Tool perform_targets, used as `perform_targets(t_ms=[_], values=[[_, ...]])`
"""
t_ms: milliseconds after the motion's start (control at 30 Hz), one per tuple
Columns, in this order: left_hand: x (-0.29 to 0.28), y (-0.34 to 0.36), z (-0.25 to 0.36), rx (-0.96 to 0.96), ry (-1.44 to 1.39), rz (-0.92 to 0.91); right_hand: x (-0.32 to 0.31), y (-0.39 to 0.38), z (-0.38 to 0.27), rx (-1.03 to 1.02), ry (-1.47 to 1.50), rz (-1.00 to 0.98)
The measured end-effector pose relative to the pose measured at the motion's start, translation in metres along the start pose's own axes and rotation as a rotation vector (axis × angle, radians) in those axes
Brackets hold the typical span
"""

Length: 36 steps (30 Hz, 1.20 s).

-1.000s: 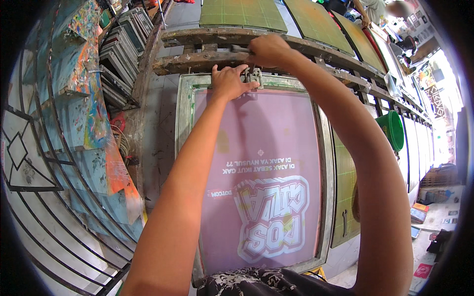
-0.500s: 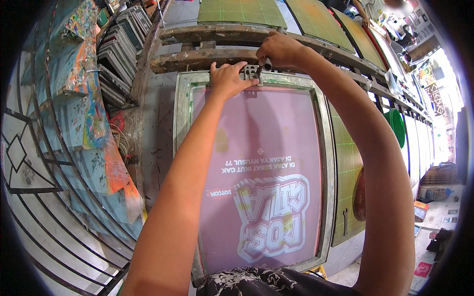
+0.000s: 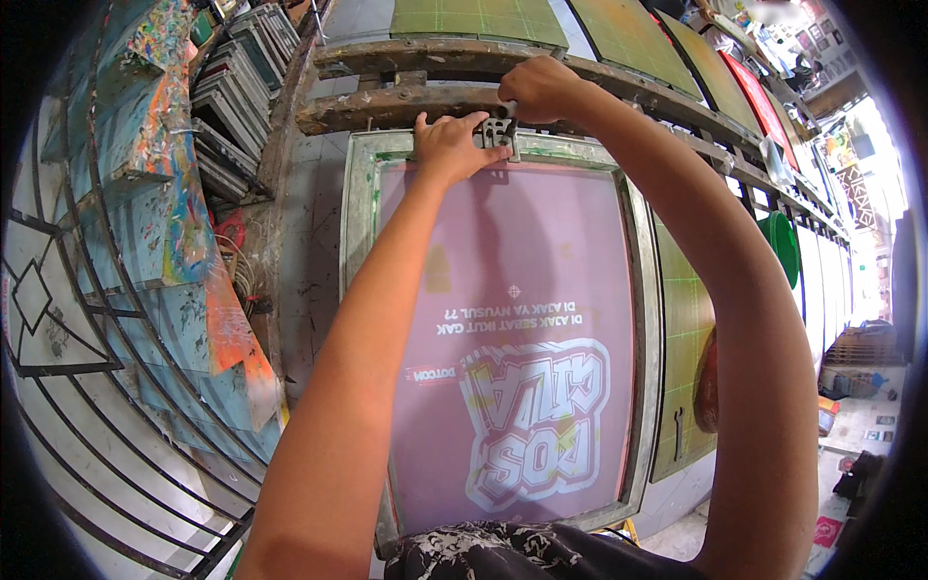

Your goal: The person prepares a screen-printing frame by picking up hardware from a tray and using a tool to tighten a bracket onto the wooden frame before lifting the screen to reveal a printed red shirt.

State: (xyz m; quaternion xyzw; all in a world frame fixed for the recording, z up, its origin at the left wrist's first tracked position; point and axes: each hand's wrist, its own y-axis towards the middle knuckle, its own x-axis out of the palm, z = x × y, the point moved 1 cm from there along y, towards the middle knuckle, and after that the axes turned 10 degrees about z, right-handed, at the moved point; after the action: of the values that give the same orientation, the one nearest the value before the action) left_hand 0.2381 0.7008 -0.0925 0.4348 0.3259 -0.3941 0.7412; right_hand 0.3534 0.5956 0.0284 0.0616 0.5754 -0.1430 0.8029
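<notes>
A screen-printing frame (image 3: pixel 638 319) with purple mesh (image 3: pixel 532 232) lies flat before me, its pale lettering upside down. At its far edge sits a perforated metal bracket (image 3: pixel 500 142). My left hand (image 3: pixel 449 147) rests over that edge, its thumb and index finger closed against the bracket and its other fingers spread over the frame. Just beyond and to the right, my right hand (image 3: pixel 549 89) is closed round a metal tool (image 3: pixel 508 109) with a round, tube-like end, right above the bracket. Most of the tool is hidden in the fist.
Wooden rails (image 3: pixel 387 104) run along the far side. Green gridded boards (image 3: pixel 474 19) lie beyond; another board (image 3: pixel 681 338) at the right carries a wrench (image 3: pixel 679 433). Stacked frames (image 3: pixel 227 97), blue paint-splashed steps (image 3: pixel 184 329) and a curved metal railing (image 3: pixel 68 373) stand left.
My right hand has shifted slightly left, and the tool's tube end has swung left and up with it. My left hand stays at the bracket.
</notes>
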Motion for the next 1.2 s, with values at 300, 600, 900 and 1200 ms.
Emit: perform_targets(t_ms=[300,600,900,1200], values=[[-0.01,0.003,0.005,-0.046,0.028,-0.105,-0.006,0.012,-0.007,0.529,0.162,-0.181],[-0.008,0.0,0.005,-0.036,-0.023,-0.055,-0.003,-0.015,0.0,0.261,0.217,-0.006],[-0.004,0.001,-0.001,-0.019,0.005,-0.037,-0.004,-0.006,-0.015,0.41,0.205,-0.028],[-0.004,0.001,0.004,-0.02,0.004,-0.023,-0.015,-0.021,0.002,-0.123,0.222,0.225]])
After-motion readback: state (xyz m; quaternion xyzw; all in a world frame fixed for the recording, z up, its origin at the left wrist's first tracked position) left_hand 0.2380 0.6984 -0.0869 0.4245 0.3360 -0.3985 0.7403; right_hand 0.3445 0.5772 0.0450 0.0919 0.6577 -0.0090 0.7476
